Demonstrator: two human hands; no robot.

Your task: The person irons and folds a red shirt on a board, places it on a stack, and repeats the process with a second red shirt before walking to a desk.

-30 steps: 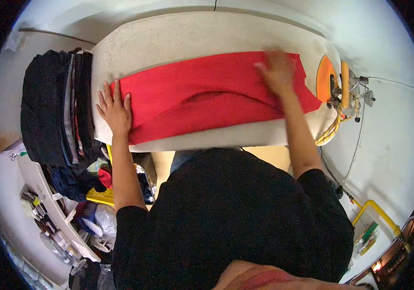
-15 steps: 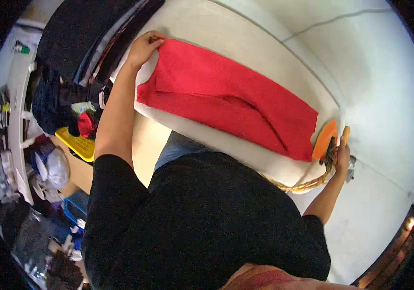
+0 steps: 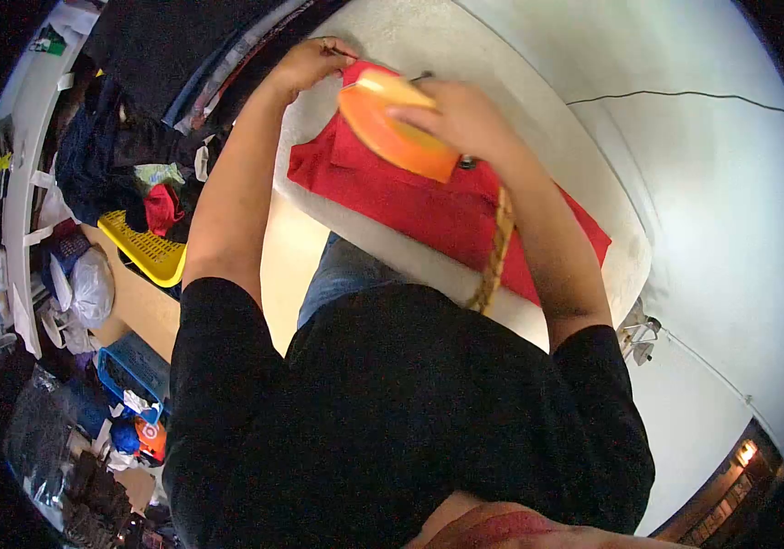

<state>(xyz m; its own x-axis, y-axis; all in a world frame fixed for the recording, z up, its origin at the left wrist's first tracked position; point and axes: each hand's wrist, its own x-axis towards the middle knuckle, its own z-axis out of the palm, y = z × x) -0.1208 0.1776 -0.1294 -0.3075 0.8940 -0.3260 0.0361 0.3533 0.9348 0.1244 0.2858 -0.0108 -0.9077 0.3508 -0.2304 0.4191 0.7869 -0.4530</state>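
Note:
Red trousers [image 3: 410, 212] lie folded lengthwise along the pale ironing board [image 3: 502, 55]. At the far left end of the cloth, my left hand [image 3: 316, 66] pinches its upper corner. My right hand [image 3: 461, 117] grips the handle of an orange iron [image 3: 392, 133], which is blurred and overlaps the left part of the red cloth. From the back of the iron a braided, yellowish cord [image 3: 499, 242] hangs across the cloth toward my body. My right forearm hides part of the red garment.
Dark clothes [image 3: 150, 73] are heaped left of the board. A yellow basket [image 3: 150, 252] and a blue basket [image 3: 122, 366] stand lower left, near a white plastic bag [image 3: 93, 291]. A white wall [image 3: 703, 165] with a thin black wire borders the right side.
My right hand has carried the iron from the board's right end leftward to the cloth's left part. My left hand keeps its pinch on the corner. The view has shifted slightly.

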